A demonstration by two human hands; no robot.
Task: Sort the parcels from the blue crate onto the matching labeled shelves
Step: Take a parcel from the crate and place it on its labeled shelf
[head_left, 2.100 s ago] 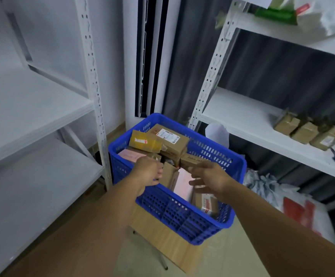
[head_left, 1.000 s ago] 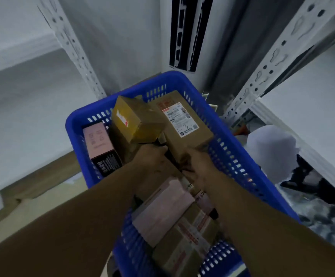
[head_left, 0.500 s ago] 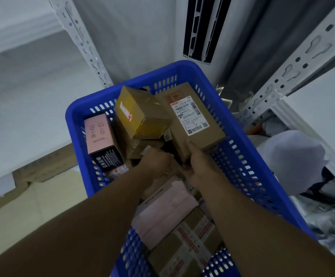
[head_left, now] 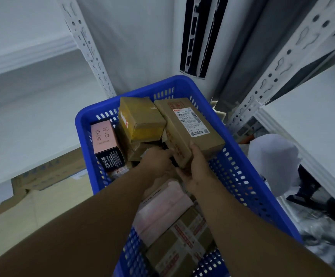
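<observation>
A blue crate (head_left: 240, 172) full of parcels sits below me. My right hand (head_left: 197, 170) grips the near end of a long brown parcel with a white label (head_left: 190, 128), lying at the crate's right side. My left hand (head_left: 156, 162) reaches down beside that parcel's left edge; its fingers are hidden among the boxes, so its grip is unclear. A yellow-taped box (head_left: 142, 118) lies on top at the back. A pink and black box (head_left: 106, 144) leans at the left. A pale pink parcel (head_left: 162, 210) and a taped brown parcel (head_left: 178, 244) lie nearer me.
White metal shelves stand on the left (head_left: 28, 116) and on the right (head_left: 312, 108), each with a perforated upright. A white bag (head_left: 272, 162) lies on the floor at the right of the crate. Flat cardboard (head_left: 48, 170) lies under the left shelf.
The view has closed in on the crate. My right hand has moved up onto the end of the labelled brown parcel. My left hand has stayed low beside it.
</observation>
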